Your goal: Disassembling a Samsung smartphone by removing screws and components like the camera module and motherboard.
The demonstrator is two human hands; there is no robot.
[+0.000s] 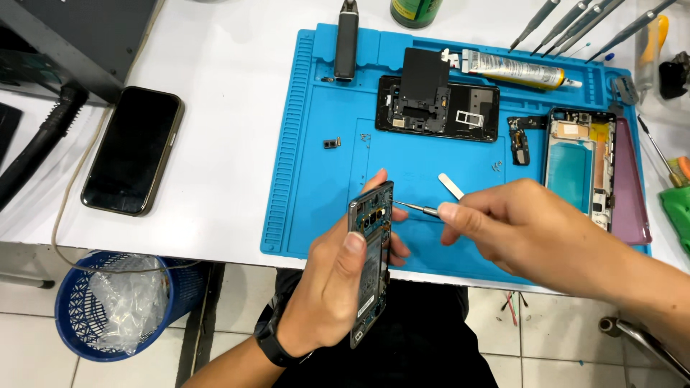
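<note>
My left hand [332,280] grips an opened phone body [371,251], held upright on its edge above the near side of the blue work mat [316,144]. A black band sits on that wrist. My right hand [525,226] pinches a thin metal tool [413,208] whose tip touches the upper part of the phone body. A small white pry piece [451,185] lies on the mat just behind the tool.
On the mat lie a black back panel with parts [438,108], a phone frame with a teal inside [578,162], a small black module [519,144], a glue tube [514,70] and tiny screws. A dark phone [133,149] lies left. Screwdrivers [575,21] stand at the back. A blue bin [115,305] sits below.
</note>
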